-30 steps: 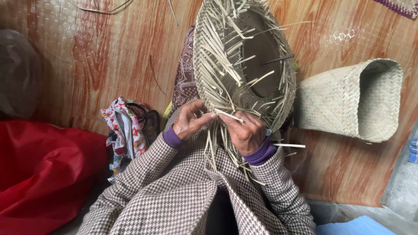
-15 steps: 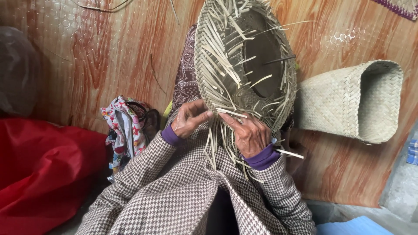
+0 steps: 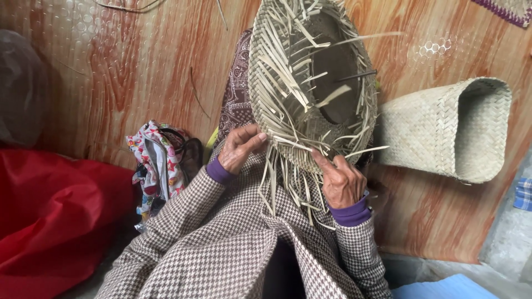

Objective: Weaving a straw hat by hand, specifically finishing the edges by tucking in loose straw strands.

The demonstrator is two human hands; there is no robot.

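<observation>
no packages, no labels, no signs, no screens in view

Floor covering: sheet vinyl (image 3: 138, 72) with reddish wood-grain print, bubbled texture. Finished woven basket (image 3: 449, 130) on its side toward the right edge, mouth facing right. Patterned cloth bag (image 3: 152, 163) left of centre, against a red plastic sack (image 3: 50, 221) at the lower left corner. Loose straw strands (image 3: 124, 6) along the top edge. Bare concrete (image 3: 510, 238) past the lower right edge.
</observation>
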